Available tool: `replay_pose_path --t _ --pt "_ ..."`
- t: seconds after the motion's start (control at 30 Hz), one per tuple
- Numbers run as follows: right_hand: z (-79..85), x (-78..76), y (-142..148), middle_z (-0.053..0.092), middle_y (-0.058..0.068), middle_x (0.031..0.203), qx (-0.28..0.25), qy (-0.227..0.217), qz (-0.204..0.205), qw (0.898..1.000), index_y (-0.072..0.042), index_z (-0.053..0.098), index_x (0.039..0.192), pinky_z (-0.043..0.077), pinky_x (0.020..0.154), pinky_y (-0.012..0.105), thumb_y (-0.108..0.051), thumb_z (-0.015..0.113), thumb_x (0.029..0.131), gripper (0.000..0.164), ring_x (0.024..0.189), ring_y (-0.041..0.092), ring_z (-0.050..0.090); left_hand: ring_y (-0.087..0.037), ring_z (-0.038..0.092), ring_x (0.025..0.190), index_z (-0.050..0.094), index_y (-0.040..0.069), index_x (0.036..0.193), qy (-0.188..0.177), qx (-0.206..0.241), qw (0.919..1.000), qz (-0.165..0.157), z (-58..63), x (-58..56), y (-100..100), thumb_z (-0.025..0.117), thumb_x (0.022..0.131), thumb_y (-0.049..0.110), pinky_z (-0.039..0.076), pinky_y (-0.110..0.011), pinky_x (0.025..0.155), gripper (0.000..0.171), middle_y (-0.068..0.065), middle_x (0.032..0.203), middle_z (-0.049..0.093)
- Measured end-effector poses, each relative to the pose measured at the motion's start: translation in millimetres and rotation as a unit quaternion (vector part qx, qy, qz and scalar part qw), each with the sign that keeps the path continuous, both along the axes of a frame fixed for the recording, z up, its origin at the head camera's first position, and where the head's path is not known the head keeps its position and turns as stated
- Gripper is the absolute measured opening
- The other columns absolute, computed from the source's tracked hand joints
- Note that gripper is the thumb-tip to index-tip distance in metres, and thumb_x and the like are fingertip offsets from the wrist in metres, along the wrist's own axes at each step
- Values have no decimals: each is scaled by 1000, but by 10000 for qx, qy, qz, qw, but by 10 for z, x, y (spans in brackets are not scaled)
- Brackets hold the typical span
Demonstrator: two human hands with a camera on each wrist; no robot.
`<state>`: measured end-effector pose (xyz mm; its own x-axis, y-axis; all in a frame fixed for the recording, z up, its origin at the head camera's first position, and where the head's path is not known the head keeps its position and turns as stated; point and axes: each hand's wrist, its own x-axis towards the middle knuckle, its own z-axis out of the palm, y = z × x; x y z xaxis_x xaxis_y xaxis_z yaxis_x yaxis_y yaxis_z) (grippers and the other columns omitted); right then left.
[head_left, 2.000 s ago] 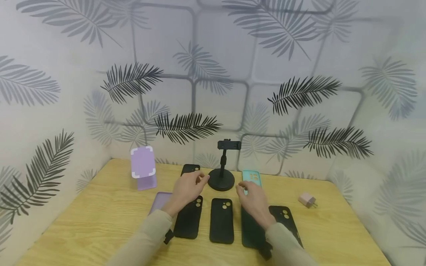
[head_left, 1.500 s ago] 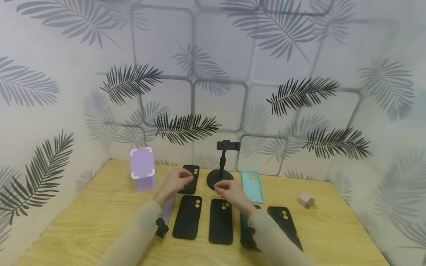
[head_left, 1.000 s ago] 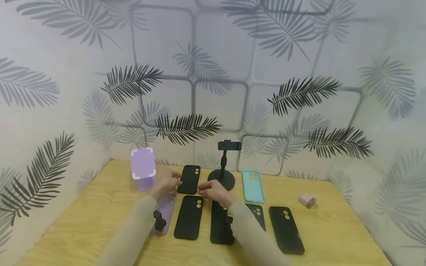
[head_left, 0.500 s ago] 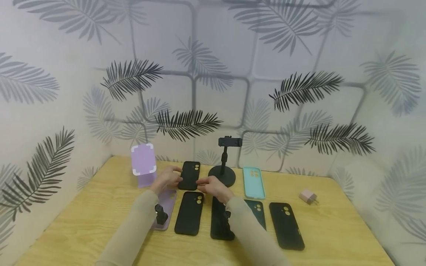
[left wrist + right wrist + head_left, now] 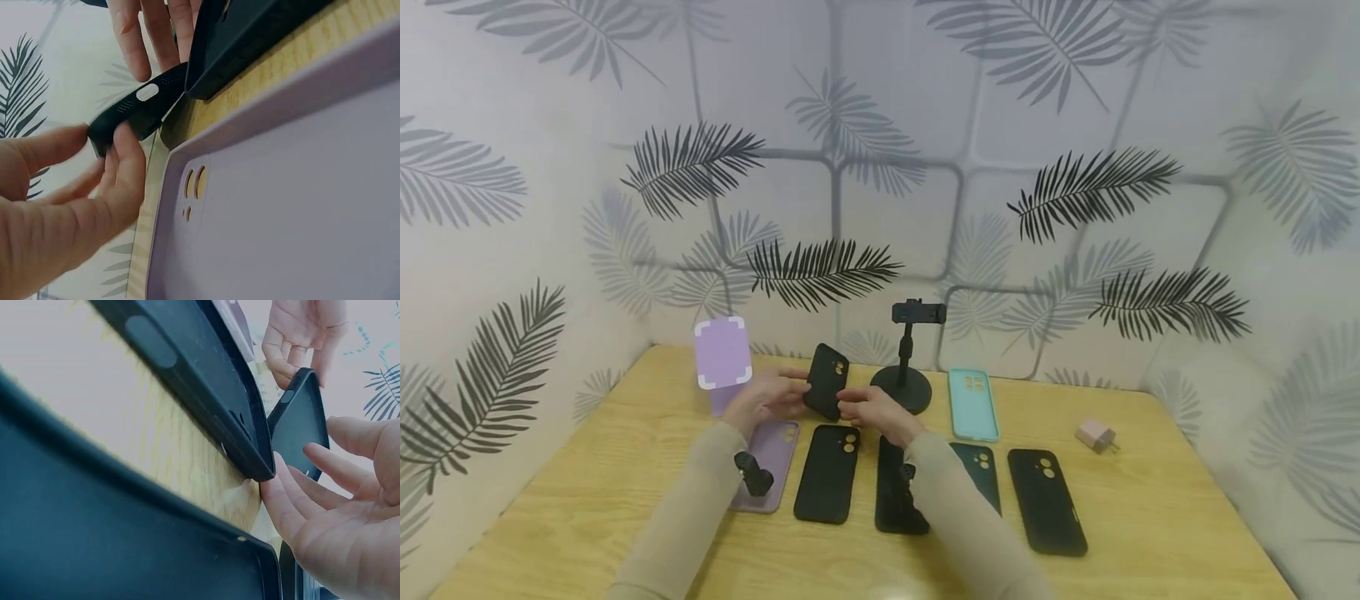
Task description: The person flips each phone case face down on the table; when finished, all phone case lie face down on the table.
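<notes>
A black phone case [image 5: 827, 382] is raised and tilted at the back left of the table, between both hands. My left hand [image 5: 767, 396] pinches its left edge, thumb and fingers round the rim in the left wrist view. At its lower right corner my right hand [image 5: 883, 412] holds the edge between thumb and fingers. The case's hollow inner side shows in the right wrist view. Below it lie a purple phone case [image 5: 777, 467] under my left wrist, another black phone case [image 5: 827, 475], and a third black case [image 5: 895, 496], partly covered by my right forearm.
A purple stand [image 5: 722, 354] is at the back left. The black phone holder [image 5: 904, 387] stands by my right hand. Farther right lie a turquoise phone case [image 5: 973, 417], a dark green case [image 5: 981, 467], a black case [image 5: 1047, 500] and a pink charger plug [image 5: 1096, 435].
Both hands moved left from around the phone holder to the back-left black case. That case, flat half a second ago, is now lifted and tilted between them.
</notes>
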<state>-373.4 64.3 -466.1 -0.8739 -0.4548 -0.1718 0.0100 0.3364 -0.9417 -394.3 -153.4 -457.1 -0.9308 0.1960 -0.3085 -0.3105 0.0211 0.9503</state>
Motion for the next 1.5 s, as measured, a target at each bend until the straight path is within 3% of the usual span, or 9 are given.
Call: replay_pose_path --t 0.1,0.2,0.4,0.53,0.73,0.83,1.0,1.23,1.5 --pt "12 16 -38 53 23 141 -83 -71 41 9999 3 48 142 49 104 42 -18 50 103 44 126 34 55 -30 63 112 35 -3 147 -90 299 9994 -147 -30 -9 -25 55 98 3 59 -39 86 54 -30 141 49" --pt "15 16 -83 49 23 144 -213 -193 97 9995 0 44 145 46 107 45 -23 45 105 46 129 35 53 -32 63 113 37 1 147 -124 488 9984 -238 -54 -9 -30 55 100 8 56 -46 92 51 -29 140 50" --pt "24 -4 -178 44 26 147 -550 -341 204 9977 -1 35 150 39 113 51 -31 38 108 52 133 40 47 -28 65 108 36 -1 146 85 556 9972 -488 -65 10 8 50 103 12 51 -48 101 47 -19 119 63" --pt "32 -4 -231 46 27 145 -792 -474 115 9957 2 35 149 37 114 51 -33 38 108 54 133 40 48 -29 63 111 37 -6 144 291 198 9970 -693 -61 32 47 51 102 8 48 -48 104 46 -17 113 65" --pt "21 7 -256 56 24 136 -854 -351 -354 9951 4 42 144 46 107 49 -25 44 106 47 123 38 58 -33 57 122 42 -4 141 482 -798 9941 -556 -57 51 111 63 95 9 49 -44 103 52 -27 140 46" --pt "7 18 -253 63 25 125 -948 -216 -647 9932 3 38 146 52 99 47 -16 48 104 48 114 39 63 -30 56 118 42 -3 141 522 -1207 9903 -439 -52 52 119 67 92 8 50 -43 102 56 -27 143 41" --pt "-39 18 -232 65 31 116 -1265 -257 -987 9867 3 27 150 57 92 44 -7 56 99 59 100 38 70 -32 54 121 41 -4 143 449 -1456 9876 -387 -12 68 93 65 93 4 49 -43 103 56 -29 143 41" --pt "-55 11 -191 60 29 125 -453 201 -1031 9934 11 41 142 58 88 40 -4 59 96 52 104 34 67 -38 46 132 45 -6 141 521 -1940 9788 -401 24 92 44 64 93 6 49 -44 103 54 -27 146 42" --pt "-41 -2 -174 54 31 132 -35 233 -653 9976 14 45 138 55 95 40 1 55 97 44 108 29 63 -39 42 136 45 -5 141 641 -2183 9728 -425 48 125 7 63 94 10 45 -46 107 53 -25 147 42"
